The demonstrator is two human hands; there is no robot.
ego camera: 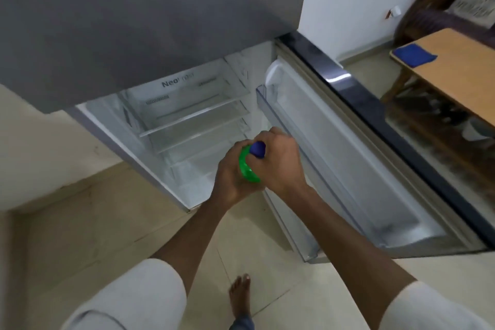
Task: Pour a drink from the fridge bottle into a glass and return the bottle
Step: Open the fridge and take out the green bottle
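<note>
Green plastic bottle (247,166) sits at open fridge (187,120) front; left hand (231,177) grips body, right hand (278,158) wraps blue cap (257,149). Probably light, slick; hold mid-body.

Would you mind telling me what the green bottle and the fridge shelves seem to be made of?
Green bottle: probably glossy translucent plastic, with bright highlights on its shoulder, under a blue cap that looks like matte plastic. Fridge shelves: clear, likely glass or plastic; lower levels show through them.
</note>
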